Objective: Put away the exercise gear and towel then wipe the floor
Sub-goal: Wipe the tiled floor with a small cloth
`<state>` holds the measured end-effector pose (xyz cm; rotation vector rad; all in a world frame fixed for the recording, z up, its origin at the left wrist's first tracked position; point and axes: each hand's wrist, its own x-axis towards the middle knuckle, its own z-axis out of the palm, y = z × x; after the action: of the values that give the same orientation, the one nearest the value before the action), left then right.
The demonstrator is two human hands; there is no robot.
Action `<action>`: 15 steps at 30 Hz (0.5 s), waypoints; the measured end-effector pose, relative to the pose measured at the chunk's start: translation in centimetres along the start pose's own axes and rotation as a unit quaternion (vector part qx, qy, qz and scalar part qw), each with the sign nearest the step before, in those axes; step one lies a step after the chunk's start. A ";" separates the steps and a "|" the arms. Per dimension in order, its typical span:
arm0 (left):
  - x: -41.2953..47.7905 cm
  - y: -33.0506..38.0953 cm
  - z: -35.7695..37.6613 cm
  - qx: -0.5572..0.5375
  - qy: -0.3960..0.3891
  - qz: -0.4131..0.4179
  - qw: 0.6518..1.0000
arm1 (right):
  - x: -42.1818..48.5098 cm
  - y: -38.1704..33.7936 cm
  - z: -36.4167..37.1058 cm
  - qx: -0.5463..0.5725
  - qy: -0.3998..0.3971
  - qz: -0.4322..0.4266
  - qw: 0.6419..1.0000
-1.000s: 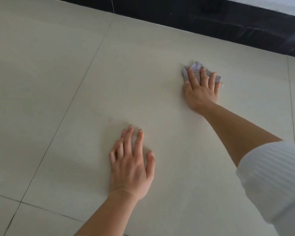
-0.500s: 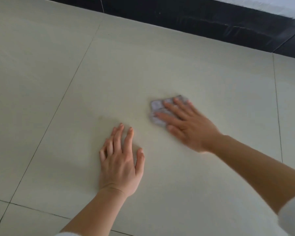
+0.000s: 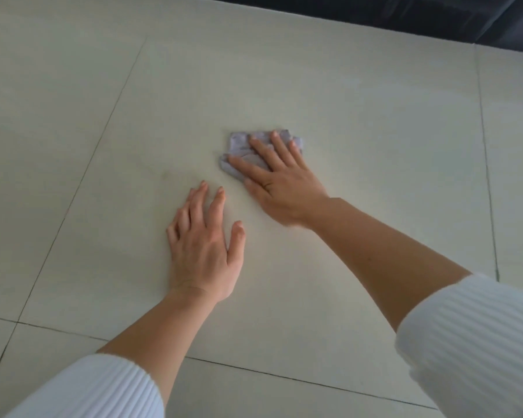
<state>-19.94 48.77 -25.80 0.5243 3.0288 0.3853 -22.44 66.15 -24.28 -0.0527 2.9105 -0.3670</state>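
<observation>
A small crumpled grey-lilac cloth [image 3: 239, 146] lies on the pale tiled floor [image 3: 360, 131] near the middle of the view. My right hand [image 3: 280, 179] presses flat on it with straight, spread fingers, covering its right half. My left hand [image 3: 204, 245] rests palm down on the bare tile just below and left of the cloth, fingers straight and spread, holding nothing. Both forearms are bare, with white ribbed sleeves pushed up.
A dark, glossy band [image 3: 405, 16] runs along the far edge of the floor at the top. Thin grout lines [image 3: 82, 176] cross the tiles at left, right and bottom. No exercise gear or towel is in view.
My right hand slid the cloth from the far right toward the middle, close to my left hand, then turned its fingers more forward. My left hand stayed planted on the tile.
</observation>
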 end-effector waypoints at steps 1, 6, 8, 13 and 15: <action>0.0 0.0 -0.1 -0.004 0.001 0.002 1.000 | -1.0 -0.2 0.2 -0.003 -0.002 -0.019 1.000; -0.1 -0.2 -0.1 -0.040 0.020 0.018 0.999 | -7.1 1.2 0.9 -0.023 -0.028 -0.071 0.997; -0.1 -0.3 -0.1 -0.047 0.028 0.020 0.998 | -9.9 3.1 1.0 -0.040 -0.036 -0.089 0.995; -0.1 -0.3 0.1 -0.045 0.025 0.021 0.998 | -16.4 10.3 -0.2 -0.016 -0.021 0.089 0.996; -0.1 -0.3 0.1 -0.043 0.021 0.024 0.999 | -17.6 12.2 -0.5 -0.009 -0.012 0.198 0.980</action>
<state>-19.90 48.48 -25.99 0.5911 3.0273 0.5317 -5.48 79.19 -23.31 0.5067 2.8075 -0.2666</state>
